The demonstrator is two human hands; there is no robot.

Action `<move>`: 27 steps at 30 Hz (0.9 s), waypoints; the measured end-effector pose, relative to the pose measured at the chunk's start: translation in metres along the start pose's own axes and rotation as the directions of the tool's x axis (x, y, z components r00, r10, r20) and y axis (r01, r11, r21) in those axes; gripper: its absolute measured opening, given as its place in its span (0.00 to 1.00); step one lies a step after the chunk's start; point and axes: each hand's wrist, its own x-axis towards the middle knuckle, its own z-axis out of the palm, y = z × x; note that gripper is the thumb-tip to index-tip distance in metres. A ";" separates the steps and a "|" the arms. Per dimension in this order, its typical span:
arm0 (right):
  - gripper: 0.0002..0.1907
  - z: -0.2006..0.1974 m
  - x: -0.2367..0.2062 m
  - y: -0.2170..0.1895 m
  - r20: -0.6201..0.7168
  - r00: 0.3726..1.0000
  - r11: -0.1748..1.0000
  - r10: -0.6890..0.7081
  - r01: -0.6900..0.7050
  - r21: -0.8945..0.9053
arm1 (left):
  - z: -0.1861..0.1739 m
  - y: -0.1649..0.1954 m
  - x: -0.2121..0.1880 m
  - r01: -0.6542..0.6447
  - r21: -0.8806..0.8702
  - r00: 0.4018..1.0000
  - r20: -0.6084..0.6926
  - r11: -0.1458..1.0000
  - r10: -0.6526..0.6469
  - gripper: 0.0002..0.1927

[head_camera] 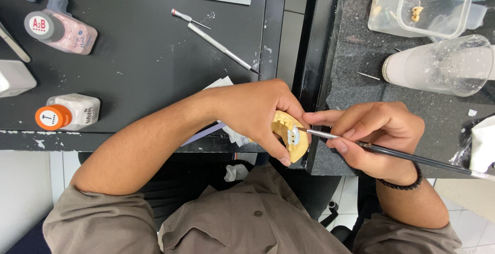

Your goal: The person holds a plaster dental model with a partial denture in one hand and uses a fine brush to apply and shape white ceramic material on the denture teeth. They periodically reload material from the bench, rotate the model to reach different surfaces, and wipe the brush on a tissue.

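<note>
Over lap, just off bench edge: left hand [260,112] clamped thumb-and-fingers round yellow dental cast [290,139], held in air w/ pale teeth section facing right. Right hand [374,135] pinched shut on thin brush [392,153], pen-style, tip touching teeth. Risk, as judged: cast unsupported, wrists unbraced, so slip could smear or drop it. Farther left on dark bench [144,53]: orange-capped bottle [67,112], pink bottle [62,31], metal probe [224,49]. Farther right: clear cup [441,64], plastic tub [420,6].

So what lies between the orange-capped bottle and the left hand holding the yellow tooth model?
Head view: only bare dark tabletop between the orange-capped bottle and the left hand, whose forearm crosses the table's front edge.
</note>
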 end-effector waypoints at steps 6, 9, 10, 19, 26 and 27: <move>0.06 0.000 0.001 -0.003 0.029 0.999 1.000 0.029 -0.028 -0.010 | 0.001 0.001 -0.001 0.021 -0.019 1.000 0.013 1.000 -0.020 0.20; 0.06 0.001 0.003 -0.005 0.035 0.999 0.999 0.026 -0.024 -0.039 | 0.001 0.002 -0.001 0.004 -0.015 1.000 0.010 1.000 -0.003 0.20; 0.06 0.002 0.004 -0.005 0.036 0.999 0.999 0.024 -0.022 -0.045 | 0.001 0.002 -0.001 -0.007 -0.015 1.000 0.008 1.000 0.007 0.20; 0.06 0.003 0.005 -0.008 -0.055 0.998 0.999 0.017 -0.020 -0.039 | 0.001 -0.004 0.000 -0.046 -0.026 0.999 -0.005 0.999 0.046 0.21; 0.04 -0.047 -0.046 -0.016 -0.548 0.767 0.848 -0.334 -0.009 -0.529 | 0.004 -0.013 0.002 -0.273 -0.004 0.865 -0.438 0.962 0.244 0.27; 0.03 -0.060 -0.057 -0.023 -0.595 0.713 0.803 -0.371 -0.076 -0.592 | 0.003 -0.014 0.004 -0.341 -0.009 0.821 -0.490 0.940 0.293 0.27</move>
